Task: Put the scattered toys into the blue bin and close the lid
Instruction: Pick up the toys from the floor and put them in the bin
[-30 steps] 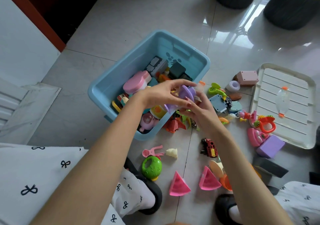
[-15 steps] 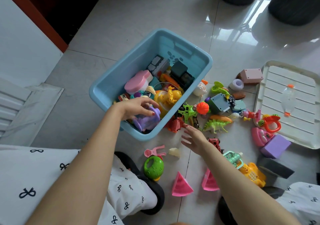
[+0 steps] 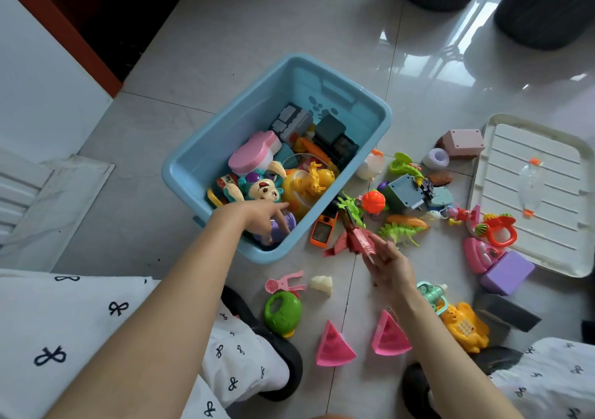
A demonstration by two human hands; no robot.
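Head view: left hand (image 3: 261, 217) inside blue bin (image 3: 206, 160), fingers spread loose over purple toy (image 3: 281, 225) at near corner, not gripping. Right hand (image 3: 384, 262) pinches red dinosaur (image 3: 352, 239) just right of bin. Best move — lift high enough to clear near rim, drop into open far-left pocket. Toys crowd floor at right; lid (image 3: 531, 193) lies far right, well apart.

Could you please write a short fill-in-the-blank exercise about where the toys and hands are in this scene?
1. The left hand touches a purple plastic toy inside the blue plastic ____.
2. The right hand holds a ____ plastic dinosaur toy.
3. The white ribbed lid lies on the ____, beside the toys.

Missing words: bin; red; floor
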